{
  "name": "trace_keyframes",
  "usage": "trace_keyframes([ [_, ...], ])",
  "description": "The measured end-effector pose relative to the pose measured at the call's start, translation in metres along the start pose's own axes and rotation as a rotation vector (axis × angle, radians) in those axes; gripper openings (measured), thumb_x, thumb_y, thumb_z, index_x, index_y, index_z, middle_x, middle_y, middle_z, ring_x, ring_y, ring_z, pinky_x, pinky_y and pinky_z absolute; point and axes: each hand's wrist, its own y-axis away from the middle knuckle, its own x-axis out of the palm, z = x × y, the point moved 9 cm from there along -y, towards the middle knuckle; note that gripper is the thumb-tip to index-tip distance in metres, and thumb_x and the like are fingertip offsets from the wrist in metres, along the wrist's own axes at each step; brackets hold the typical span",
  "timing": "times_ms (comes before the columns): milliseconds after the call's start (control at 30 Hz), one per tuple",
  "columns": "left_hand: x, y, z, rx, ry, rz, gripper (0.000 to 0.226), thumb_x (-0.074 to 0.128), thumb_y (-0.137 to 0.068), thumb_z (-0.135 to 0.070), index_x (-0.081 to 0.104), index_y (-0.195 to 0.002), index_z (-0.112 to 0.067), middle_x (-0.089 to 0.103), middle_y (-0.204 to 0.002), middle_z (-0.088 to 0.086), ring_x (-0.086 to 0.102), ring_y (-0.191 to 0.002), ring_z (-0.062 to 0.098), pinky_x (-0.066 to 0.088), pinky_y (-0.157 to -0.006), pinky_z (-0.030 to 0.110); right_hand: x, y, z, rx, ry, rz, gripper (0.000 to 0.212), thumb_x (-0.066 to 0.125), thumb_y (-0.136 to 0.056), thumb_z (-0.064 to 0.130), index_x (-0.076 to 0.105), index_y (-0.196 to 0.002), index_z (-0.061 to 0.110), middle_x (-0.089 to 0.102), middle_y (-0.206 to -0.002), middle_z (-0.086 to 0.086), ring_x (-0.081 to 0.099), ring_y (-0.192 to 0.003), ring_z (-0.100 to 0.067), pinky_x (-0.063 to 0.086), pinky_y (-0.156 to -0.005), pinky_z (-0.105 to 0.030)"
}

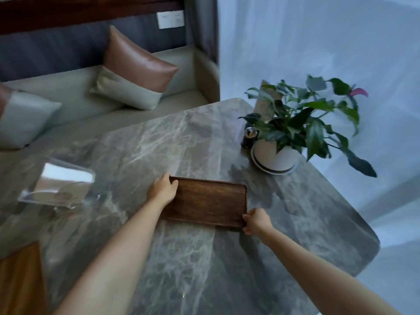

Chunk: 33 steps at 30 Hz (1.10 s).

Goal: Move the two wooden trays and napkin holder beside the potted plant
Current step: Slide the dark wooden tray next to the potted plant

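A dark wooden tray (pixel 209 202) lies flat on the grey marble table (pixel 159 144), a short way in front and to the left of the potted plant (pixel 295 126) in its white pot. My left hand (pixel 162 189) grips the tray's far left corner, and my right hand (pixel 256 220) grips its near right corner. A lighter wooden tray (pixel 20 280) shows at the bottom left edge of the view. A clear acrylic holder (pixel 61 185) stands on the table at the left.
A small dark grinder (pixel 250 136) and an upright card (pixel 266 103) stand just behind and left of the pot. The table's rounded right edge (pixel 372 237) is near the plant. A sofa with cushions (pixel 134 71) runs behind the table.
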Motion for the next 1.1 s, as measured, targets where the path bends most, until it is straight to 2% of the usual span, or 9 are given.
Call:
trace_keyframes([
  [67, 0.011, -0.010, -0.029, 0.039, -0.036, 0.042, 0.046, 0.040, -0.093, -0.033, 0.037, -0.135, -0.014, 0.045, -0.139, 0.018, 0.042, -0.126, 0.037, 0.037, -0.103, 0.042, -0.011, 0.002, -0.012, 0.033, -0.092, 0.002, 0.024, 0.049, -0.094, 0.009, 0.042, -0.071, 0.010, 0.052, -0.067, -0.010, 0.055, -0.046, -0.020, 0.047, -0.032, -0.021],
  [300, 0.051, -0.041, -0.117, 0.172, -0.144, 0.140, 0.052, 0.043, -0.092, -0.034, 0.031, -0.141, -0.020, 0.039, -0.145, 0.017, 0.034, -0.132, 0.037, 0.031, -0.111, 0.043, -0.035, 0.000, -0.037, 0.093, -0.257, 0.017, 0.016, 0.049, -0.094, 0.007, 0.040, -0.081, 0.007, 0.055, -0.062, -0.011, 0.057, -0.034, -0.012, 0.051, -0.034, -0.023],
  [467, 0.070, -0.062, -0.158, 0.233, -0.210, 0.132, 0.052, 0.044, -0.091, -0.033, 0.031, -0.141, -0.025, 0.037, -0.147, 0.014, 0.033, -0.134, 0.036, 0.028, -0.110, 0.046, -0.037, -0.012, -0.042, 0.126, -0.345, 0.031, 0.026, 0.049, -0.094, 0.004, 0.038, -0.071, 0.009, 0.054, -0.057, -0.013, 0.056, -0.027, -0.009, 0.049, -0.030, -0.020],
  [800, 0.104, -0.083, -0.208, 0.365, -0.308, 0.107, 0.049, 0.043, -0.092, -0.023, 0.033, -0.140, -0.017, 0.041, -0.143, 0.018, 0.033, -0.132, 0.038, 0.028, -0.108, 0.049, -0.053, -0.041, -0.046, 0.128, -0.354, -0.001, 0.030, 0.047, -0.095, 0.006, 0.036, -0.067, 0.012, 0.055, -0.055, -0.010, 0.054, -0.027, -0.003, 0.045, -0.030, -0.016],
  [1100, 0.109, -0.087, -0.223, 0.433, -0.352, 0.103, 0.050, 0.040, -0.094, -0.023, 0.026, -0.142, -0.015, 0.034, -0.149, 0.012, 0.029, -0.136, 0.033, 0.025, -0.109, 0.052, -0.050, -0.045, -0.043, 0.128, -0.373, 0.081, 0.029, 0.049, -0.094, 0.009, 0.041, -0.066, 0.011, 0.056, -0.057, -0.008, 0.056, -0.029, -0.003, 0.048, -0.033, -0.017],
])
